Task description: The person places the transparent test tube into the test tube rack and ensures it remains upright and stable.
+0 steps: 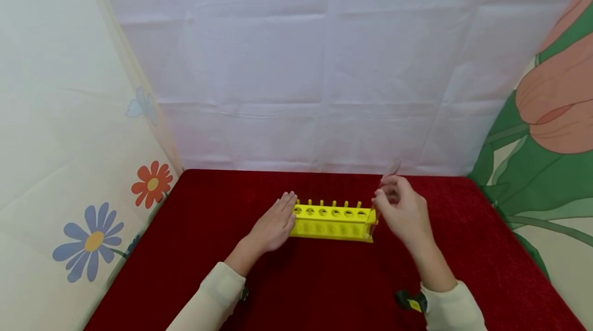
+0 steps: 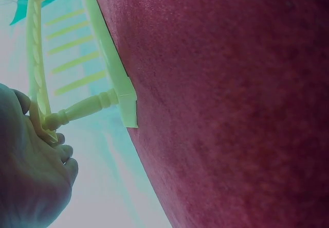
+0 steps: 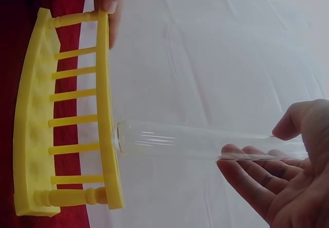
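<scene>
A yellow test tube rack stands on the red cloth in the middle of the head view. My left hand rests with straight fingers against the rack's left end. My right hand pinches a clear glass test tube near its open end. The tube's rounded bottom sits at a hole in the rack's top plate, near the rack's right end. The rack's other holes hold nothing.
A white sheet hangs close behind the table. Flower-printed cloth walls stand at the left and right. Red cloth lies bare in front of the rack and to both sides.
</scene>
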A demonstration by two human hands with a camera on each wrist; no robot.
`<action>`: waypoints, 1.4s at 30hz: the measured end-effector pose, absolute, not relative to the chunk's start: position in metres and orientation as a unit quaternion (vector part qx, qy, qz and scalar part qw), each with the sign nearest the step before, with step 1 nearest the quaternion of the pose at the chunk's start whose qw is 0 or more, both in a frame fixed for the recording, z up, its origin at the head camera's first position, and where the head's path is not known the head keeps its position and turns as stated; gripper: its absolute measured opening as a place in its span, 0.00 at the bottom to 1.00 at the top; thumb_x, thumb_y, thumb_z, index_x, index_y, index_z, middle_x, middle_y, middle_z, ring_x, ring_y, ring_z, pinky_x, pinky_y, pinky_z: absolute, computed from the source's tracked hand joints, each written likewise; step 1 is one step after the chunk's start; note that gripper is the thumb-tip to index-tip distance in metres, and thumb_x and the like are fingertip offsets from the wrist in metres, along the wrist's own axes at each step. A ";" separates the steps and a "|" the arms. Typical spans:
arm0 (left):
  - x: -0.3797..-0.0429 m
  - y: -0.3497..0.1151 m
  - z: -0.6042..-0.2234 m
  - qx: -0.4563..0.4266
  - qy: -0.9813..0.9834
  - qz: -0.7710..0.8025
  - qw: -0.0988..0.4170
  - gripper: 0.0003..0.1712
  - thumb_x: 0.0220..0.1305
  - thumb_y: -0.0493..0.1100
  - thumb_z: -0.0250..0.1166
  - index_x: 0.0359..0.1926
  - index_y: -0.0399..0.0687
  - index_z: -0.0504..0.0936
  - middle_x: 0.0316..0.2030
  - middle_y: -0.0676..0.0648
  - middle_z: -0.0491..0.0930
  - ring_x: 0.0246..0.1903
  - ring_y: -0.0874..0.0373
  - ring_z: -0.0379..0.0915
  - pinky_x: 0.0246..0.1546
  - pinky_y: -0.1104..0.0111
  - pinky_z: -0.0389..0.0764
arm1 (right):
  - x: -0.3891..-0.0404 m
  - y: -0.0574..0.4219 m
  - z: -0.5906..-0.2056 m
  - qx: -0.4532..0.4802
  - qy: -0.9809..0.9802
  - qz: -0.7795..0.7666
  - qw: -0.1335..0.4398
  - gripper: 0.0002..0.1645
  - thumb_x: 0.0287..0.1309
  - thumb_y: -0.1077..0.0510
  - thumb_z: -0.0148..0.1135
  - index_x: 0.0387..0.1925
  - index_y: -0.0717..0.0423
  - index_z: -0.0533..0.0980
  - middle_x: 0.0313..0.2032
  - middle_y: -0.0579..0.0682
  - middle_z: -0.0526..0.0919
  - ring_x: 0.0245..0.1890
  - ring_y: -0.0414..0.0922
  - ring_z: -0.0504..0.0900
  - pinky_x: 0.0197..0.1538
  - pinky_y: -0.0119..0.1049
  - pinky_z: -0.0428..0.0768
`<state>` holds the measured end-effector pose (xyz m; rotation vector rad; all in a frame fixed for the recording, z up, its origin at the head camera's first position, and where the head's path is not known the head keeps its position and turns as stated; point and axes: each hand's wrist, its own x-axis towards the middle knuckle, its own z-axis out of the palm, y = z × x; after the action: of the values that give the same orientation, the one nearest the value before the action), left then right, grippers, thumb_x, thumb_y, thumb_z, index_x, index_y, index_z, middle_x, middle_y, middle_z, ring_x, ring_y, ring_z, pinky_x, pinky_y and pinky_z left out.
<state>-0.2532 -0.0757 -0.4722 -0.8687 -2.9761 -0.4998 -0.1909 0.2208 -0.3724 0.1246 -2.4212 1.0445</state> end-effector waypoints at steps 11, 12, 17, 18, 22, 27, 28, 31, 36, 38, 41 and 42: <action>-0.253 -0.075 -0.471 -0.273 -0.949 -0.158 -0.003 0.33 0.82 0.49 0.37 0.80 0.39 0.50 0.80 0.42 0.48 0.79 0.50 0.40 0.78 0.58 0.48 | -0.192 0.215 -0.371 0.047 -0.886 0.398 0.233 0.15 0.67 0.57 0.61 0.50 0.60 0.75 0.36 0.52 0.87 0.35 0.45 0.85 0.36 0.18 0.76; -0.253 -0.075 -0.471 -0.273 -0.949 -0.158 -0.003 0.33 0.82 0.49 0.37 0.80 0.39 0.50 0.80 0.42 0.48 0.79 0.50 0.40 0.79 0.58 0.47 | -0.192 0.215 -0.371 0.046 -0.886 0.399 0.232 0.15 0.67 0.57 0.61 0.50 0.60 0.75 0.36 0.52 0.87 0.35 0.44 0.85 0.36 0.17 0.76; -0.253 -0.075 -0.471 -0.271 -0.949 -0.158 -0.004 0.33 0.82 0.49 0.37 0.80 0.40 0.50 0.80 0.43 0.48 0.79 0.51 0.40 0.79 0.58 0.48 | -0.193 0.214 -0.371 0.048 -0.884 0.406 0.226 0.14 0.67 0.57 0.61 0.50 0.60 0.75 0.36 0.52 0.87 0.33 0.36 0.84 0.36 0.18 0.77; -0.253 -0.075 -0.471 -0.270 -0.950 -0.157 -0.006 0.33 0.82 0.50 0.36 0.80 0.40 0.49 0.80 0.44 0.47 0.79 0.51 0.40 0.79 0.59 0.47 | -0.193 0.214 -0.371 0.050 -0.883 0.408 0.225 0.14 0.67 0.57 0.61 0.50 0.60 0.75 0.36 0.52 0.87 0.33 0.35 0.84 0.36 0.19 0.78; -0.253 -0.075 -0.471 -0.267 -0.951 -0.155 -0.010 0.33 0.82 0.50 0.36 0.80 0.41 0.49 0.80 0.44 0.47 0.80 0.52 0.39 0.79 0.59 0.46 | -0.194 0.212 -0.370 0.053 -0.882 0.413 0.222 0.14 0.67 0.58 0.61 0.50 0.60 0.75 0.35 0.52 0.87 0.31 0.36 0.84 0.35 0.20 0.78; -0.253 -0.075 -0.472 -0.267 -0.951 -0.158 -0.010 0.33 0.82 0.50 0.36 0.80 0.41 0.49 0.80 0.44 0.47 0.79 0.52 0.39 0.79 0.59 0.47 | -0.194 0.210 -0.369 0.055 -0.879 0.419 0.219 0.14 0.67 0.59 0.61 0.50 0.60 0.75 0.36 0.53 0.87 0.33 0.43 0.85 0.36 0.21 0.79; -0.253 -0.075 -0.472 -0.266 -0.951 -0.157 -0.011 0.33 0.82 0.50 0.36 0.80 0.41 0.49 0.80 0.44 0.47 0.79 0.52 0.39 0.79 0.59 0.47 | -0.194 0.209 -0.369 0.055 -0.879 0.420 0.219 0.14 0.67 0.59 0.61 0.50 0.60 0.75 0.36 0.53 0.87 0.34 0.44 0.86 0.36 0.21 0.79; -0.253 -0.075 -0.472 -0.268 -0.950 -0.160 -0.007 0.33 0.82 0.49 0.37 0.80 0.41 0.49 0.80 0.44 0.47 0.79 0.51 0.40 0.78 0.58 0.48 | -0.195 0.207 -0.369 0.055 -0.879 0.422 0.216 0.14 0.67 0.59 0.61 0.51 0.61 0.75 0.36 0.53 0.87 0.35 0.46 0.86 0.37 0.21 0.79; -0.252 -0.076 -0.473 -0.270 -0.949 -0.163 -0.003 0.33 0.82 0.49 0.38 0.80 0.40 0.50 0.80 0.42 0.48 0.79 0.50 0.40 0.78 0.57 0.49 | -0.196 0.202 -0.368 0.056 -0.876 0.430 0.211 0.14 0.68 0.58 0.61 0.51 0.60 0.75 0.37 0.53 0.87 0.35 0.46 0.86 0.37 0.22 0.80; -0.253 -0.076 -0.473 -0.270 -0.949 -0.161 -0.004 0.33 0.82 0.49 0.38 0.80 0.41 0.49 0.80 0.42 0.48 0.79 0.51 0.40 0.78 0.57 0.49 | -0.197 0.201 -0.367 0.056 -0.874 0.435 0.209 0.14 0.68 0.58 0.61 0.51 0.59 0.75 0.37 0.53 0.87 0.35 0.46 0.86 0.37 0.22 0.80; -0.253 -0.075 -0.472 -0.269 -0.950 -0.159 -0.005 0.33 0.82 0.49 0.37 0.80 0.41 0.49 0.80 0.43 0.48 0.79 0.51 0.40 0.78 0.57 0.49 | -0.197 0.199 -0.367 0.059 -0.872 0.438 0.208 0.13 0.68 0.57 0.61 0.50 0.59 0.75 0.36 0.53 0.87 0.35 0.45 0.86 0.38 0.22 0.80; -0.252 -0.075 -0.472 -0.270 -0.950 -0.160 -0.005 0.33 0.82 0.49 0.37 0.80 0.41 0.49 0.80 0.43 0.48 0.79 0.51 0.40 0.78 0.58 0.49 | -0.198 0.198 -0.366 0.060 -0.872 0.439 0.209 0.13 0.68 0.57 0.61 0.50 0.59 0.75 0.36 0.52 0.87 0.35 0.45 0.85 0.38 0.22 0.80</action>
<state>-0.2524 -0.0754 -0.4722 -0.8496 -2.9934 -0.5045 -0.1977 0.1983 -0.3664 0.1670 -2.4253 1.2205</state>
